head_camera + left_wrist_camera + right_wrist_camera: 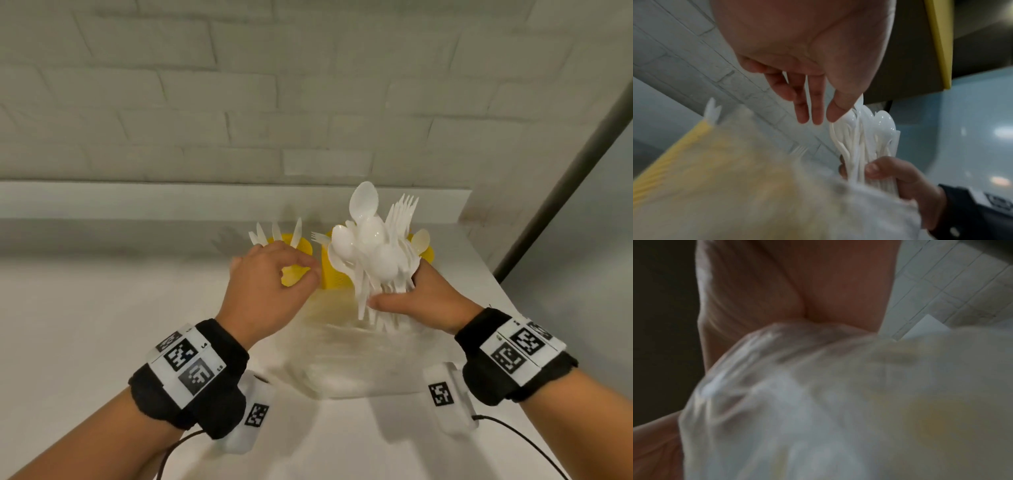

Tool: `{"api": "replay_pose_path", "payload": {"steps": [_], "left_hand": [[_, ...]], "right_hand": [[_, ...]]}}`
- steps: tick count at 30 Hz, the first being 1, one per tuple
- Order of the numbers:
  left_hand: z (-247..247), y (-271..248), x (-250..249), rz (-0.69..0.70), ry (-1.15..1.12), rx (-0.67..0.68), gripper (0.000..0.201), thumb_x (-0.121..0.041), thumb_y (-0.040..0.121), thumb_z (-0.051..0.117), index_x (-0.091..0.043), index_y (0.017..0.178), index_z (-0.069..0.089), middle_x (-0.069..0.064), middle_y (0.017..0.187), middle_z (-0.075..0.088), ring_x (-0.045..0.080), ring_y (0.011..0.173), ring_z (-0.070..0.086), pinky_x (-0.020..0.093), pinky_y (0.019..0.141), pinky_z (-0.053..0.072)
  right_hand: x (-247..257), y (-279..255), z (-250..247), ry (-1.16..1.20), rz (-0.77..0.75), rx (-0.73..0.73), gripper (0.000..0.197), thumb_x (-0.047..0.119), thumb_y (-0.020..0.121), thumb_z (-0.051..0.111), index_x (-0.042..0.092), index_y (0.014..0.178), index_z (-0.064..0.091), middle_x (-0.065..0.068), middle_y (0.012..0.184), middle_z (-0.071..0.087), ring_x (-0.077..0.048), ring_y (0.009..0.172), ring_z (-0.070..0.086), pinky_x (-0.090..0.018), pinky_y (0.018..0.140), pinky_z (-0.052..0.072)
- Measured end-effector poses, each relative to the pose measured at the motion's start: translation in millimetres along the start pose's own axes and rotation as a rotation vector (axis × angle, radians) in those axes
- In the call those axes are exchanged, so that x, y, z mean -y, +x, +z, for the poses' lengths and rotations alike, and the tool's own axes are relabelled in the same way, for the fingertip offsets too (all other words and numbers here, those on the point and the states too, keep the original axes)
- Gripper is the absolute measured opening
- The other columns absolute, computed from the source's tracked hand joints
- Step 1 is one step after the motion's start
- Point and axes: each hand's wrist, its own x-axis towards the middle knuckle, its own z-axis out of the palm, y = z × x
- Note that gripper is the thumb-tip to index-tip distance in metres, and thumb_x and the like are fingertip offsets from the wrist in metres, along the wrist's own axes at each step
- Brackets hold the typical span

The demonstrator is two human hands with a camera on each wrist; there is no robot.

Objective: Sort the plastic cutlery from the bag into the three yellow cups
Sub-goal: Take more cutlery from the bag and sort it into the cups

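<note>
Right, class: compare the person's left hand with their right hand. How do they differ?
The right hand grips a bundle of white cutlery by the handles; the left hand holds nothing. The right hand's fingers wrap tightly; the left hand's hang loosely curled. Both wear black wristbands.

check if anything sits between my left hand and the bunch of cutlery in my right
Nothing visible does. The left hand hovers empty just left of the cutlery bunch that the right hand grips, with open air between them. The yellow cups stand behind that gap, not in it.
</note>
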Motion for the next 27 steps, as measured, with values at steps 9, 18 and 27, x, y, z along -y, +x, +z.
{"api": "replay_pose_path", "payload": {"steps": [9, 18, 27], "left_hand": [[6.8, 27.9, -47.9, -0.183, -0.626, 0.336, 0.033, -0.056, 0.088, 0.053, -0.033, 0.109, 0.065, -0.018, 0.096, 0.067, -0.004, 0.079, 0.064, 0.023, 0.075, 0.049], [43.4, 12.6, -39.4, -0.226, -0.945, 0.478, 0.048, -0.048, 0.097, 0.048, -0.038, 0.142, 0.034, -0.011, 0.138, 0.056, 0.011, 0.127, 0.054, 0.042, 0.108, 0.043], [42.3, 9.1, -30.6, -0.283, -0.950, 0.263, 0.028, -0.017, 0.099, 0.052, 0.001, 0.121, 0.050, -0.009, 0.077, 0.071, 0.013, 0.088, 0.070, 0.041, 0.090, 0.057]], "right_hand": [[32.5, 18.1, -5.8, 0.181, -0.023, 0.001, 0.041, 0.004, 0.074, 0.075, 0.022, 0.109, 0.065, 0.003, 0.097, 0.075, -0.014, 0.095, 0.070, -0.029, 0.081, 0.055], [7.9, 9.2, 11.2, 0.259, 0.056, -0.009, 0.050, 0.010, 0.068, 0.071, 0.018, 0.117, 0.061, -0.006, 0.105, 0.074, -0.021, 0.099, 0.070, -0.036, 0.087, 0.056], [-1.9, 6.5, 8.5, 0.223, 0.095, -0.065, 0.046, -0.003, 0.079, 0.071, 0.025, 0.113, 0.059, -0.002, 0.107, 0.072, -0.014, 0.099, 0.069, -0.030, 0.086, 0.056]]}}
